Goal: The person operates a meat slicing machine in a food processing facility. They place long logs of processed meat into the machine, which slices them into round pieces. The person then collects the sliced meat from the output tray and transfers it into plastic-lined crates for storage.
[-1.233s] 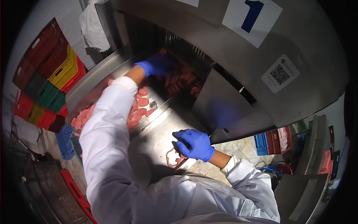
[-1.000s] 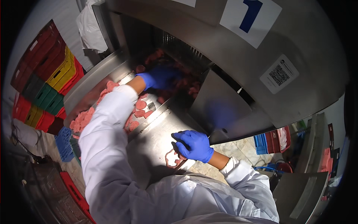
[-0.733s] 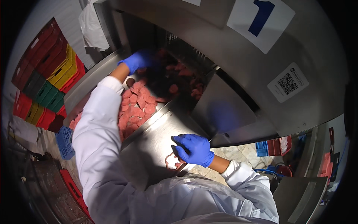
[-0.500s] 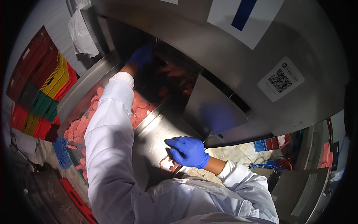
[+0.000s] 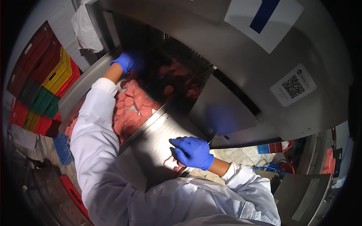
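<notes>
My left hand (image 5: 125, 62), in a blue glove, reaches into the shadowed steel machine opening at the left, just beyond a heap of pink-red round meat slices (image 5: 132, 101). Its fingers fade into blur and darkness, so their grip does not show. The slices lie in a steel trough, and more are dimly visible farther in. My right hand (image 5: 193, 152), also blue-gloved, is closed over the near edge of a shiny steel surface (image 5: 166, 130). Its fingers are curled together; anything inside them is hidden. A thin reddish meat scrap (image 5: 171, 162) lies beside its fingers.
A large steel panel (image 5: 237, 49) leans over the far side, bearing a white label. Stacked coloured crates (image 5: 49, 86) stand at the left, with a blue basket (image 5: 63, 148) below them. Another blue crate (image 5: 263, 148) sits at the right beyond a tiled floor.
My left hand has drawn back leftward, out of the deeper shadow, and its forearm now uncovers more meat slices. My right hand stays closed at the steel edge. The view has shifted slightly.
</notes>
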Demonstrator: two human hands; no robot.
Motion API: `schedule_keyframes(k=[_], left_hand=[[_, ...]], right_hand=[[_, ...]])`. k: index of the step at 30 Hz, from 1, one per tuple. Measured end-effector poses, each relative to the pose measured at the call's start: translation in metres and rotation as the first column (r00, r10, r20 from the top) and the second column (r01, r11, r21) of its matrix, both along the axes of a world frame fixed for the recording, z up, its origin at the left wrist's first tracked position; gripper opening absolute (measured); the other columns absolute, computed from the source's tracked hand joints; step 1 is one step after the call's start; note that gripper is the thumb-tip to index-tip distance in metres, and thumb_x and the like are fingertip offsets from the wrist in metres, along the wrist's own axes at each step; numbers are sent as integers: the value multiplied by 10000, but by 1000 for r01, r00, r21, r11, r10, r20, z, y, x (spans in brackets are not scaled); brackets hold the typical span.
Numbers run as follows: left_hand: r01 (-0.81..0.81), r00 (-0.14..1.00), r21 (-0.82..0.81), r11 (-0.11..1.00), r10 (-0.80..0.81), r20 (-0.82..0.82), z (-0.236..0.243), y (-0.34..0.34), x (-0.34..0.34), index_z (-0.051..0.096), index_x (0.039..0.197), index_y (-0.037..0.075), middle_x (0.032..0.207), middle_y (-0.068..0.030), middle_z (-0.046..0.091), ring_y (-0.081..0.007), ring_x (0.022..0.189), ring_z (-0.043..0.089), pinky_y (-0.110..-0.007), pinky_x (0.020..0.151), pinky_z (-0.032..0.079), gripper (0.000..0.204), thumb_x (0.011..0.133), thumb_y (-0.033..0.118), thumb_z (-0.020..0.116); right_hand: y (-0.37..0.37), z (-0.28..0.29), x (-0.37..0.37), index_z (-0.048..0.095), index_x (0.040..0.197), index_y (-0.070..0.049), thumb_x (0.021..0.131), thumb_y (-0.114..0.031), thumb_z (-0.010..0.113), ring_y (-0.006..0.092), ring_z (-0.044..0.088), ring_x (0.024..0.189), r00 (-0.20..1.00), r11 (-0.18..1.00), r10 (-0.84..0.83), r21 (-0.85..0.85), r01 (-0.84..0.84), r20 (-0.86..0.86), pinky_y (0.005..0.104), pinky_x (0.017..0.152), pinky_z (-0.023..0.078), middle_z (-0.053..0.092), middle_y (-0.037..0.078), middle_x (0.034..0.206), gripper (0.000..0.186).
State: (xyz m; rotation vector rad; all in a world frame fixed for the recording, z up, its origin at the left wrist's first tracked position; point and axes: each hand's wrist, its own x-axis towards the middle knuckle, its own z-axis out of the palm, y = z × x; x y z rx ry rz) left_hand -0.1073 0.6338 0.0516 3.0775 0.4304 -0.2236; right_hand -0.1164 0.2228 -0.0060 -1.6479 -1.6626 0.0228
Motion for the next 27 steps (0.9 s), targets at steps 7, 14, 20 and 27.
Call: schedule_keyframes(k=[7,14,20,27], left_hand=[[-51,985,-135,990,72,155,-36,-18,9,675,984,49,909,-217,667,-390,848,638,-462,734,507,337,818,336,612],[277,961,-158,948,-272,54,-4,-82,3,669,1066,93,1072,-144,661,-314,943,623,-439,838,485,356,839,355,586],[268,727,-482,835,-503,-467,2,-112,-31,694,1096,123,1021,-85,688,-214,943,636,-371,811,488,354,878,380,585],[473,864,-265,840,-384,325,8,-165,23,664,978,58,960,-178,651,-344,866,626,-399,790,494,242,874,258,576]], right_hand=[[1,0,0,685,981,-79,786,-189,682,223,620,602,1000,1000,-6,-2,6,13,316,552,495,647,64,783,224],[5,0,-5,690,977,-79,762,-161,685,229,616,604,1000,1000,-27,8,27,0,320,554,498,651,66,790,230],[5,4,-7,701,986,-86,767,-141,664,240,626,621,998,998,-50,-48,48,-47,325,573,510,660,77,798,229],[3,1,-9,703,998,-93,768,-146,663,242,629,628,997,995,-65,-76,61,-51,326,578,513,665,80,804,239]])
